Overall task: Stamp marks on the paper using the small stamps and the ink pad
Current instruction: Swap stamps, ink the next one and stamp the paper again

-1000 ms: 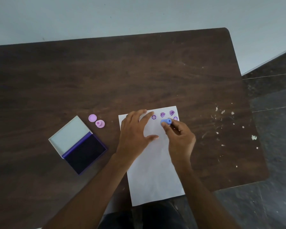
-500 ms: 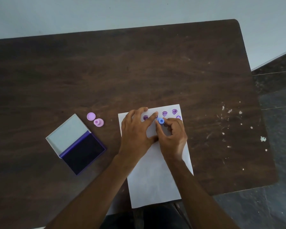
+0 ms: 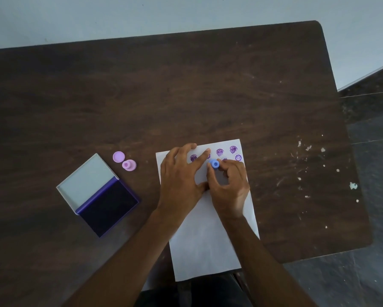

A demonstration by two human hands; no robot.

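A white paper lies at 6 o'clock on the dark surface. Several purple marks already run along its top edge; most of the sheet is blank. The right hand has its grip clamped on a small blue stamp, upright on the paper. The left hand, fingers spread apart, pins the sheet. At 9 o'clock sit the open ink pad and a pink stamp beside its cap
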